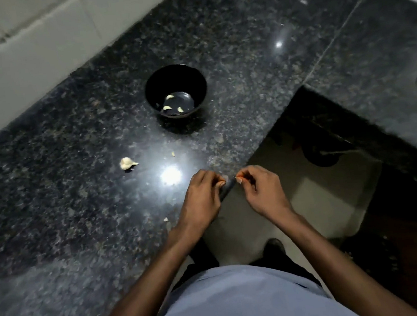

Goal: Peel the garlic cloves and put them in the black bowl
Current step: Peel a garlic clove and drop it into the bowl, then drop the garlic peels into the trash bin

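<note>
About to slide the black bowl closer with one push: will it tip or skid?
Probably skids: the black bowl sits on glossy polished granite. It looks light, holding only three peeled cloves. Its narrow base under a wider rim could tip if pushed high.

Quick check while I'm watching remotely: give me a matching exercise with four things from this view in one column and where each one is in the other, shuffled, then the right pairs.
Things:
1. black bowl
2. peeled cloves
3. garlic cluster
4. both hands, left hand and right hand

Places:
A. lying on the bowl's bottom
B. at the near counter edge, fingers curled in a pinching grip on something small
C. standing on the granite counter, beyond the hands
D. on the counter, left of the bright reflection

Pairs: 1-C, 2-A, 3-D, 4-B
</note>
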